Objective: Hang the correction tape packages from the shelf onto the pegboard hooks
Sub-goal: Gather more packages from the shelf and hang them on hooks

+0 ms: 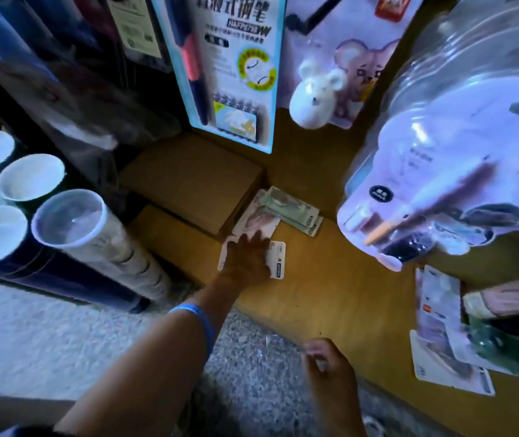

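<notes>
Left hand (247,255) lies flat on a correction tape package (275,258) on the shelf (330,288); light, stiff card, best pinched by its edge. Right hand (330,370) hangs loosely curled, seemingly empty.

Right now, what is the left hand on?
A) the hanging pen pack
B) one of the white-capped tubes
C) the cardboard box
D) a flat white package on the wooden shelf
D: the left hand lies over a flat white package on the wooden shelf, beside the cardboard box.
</notes>
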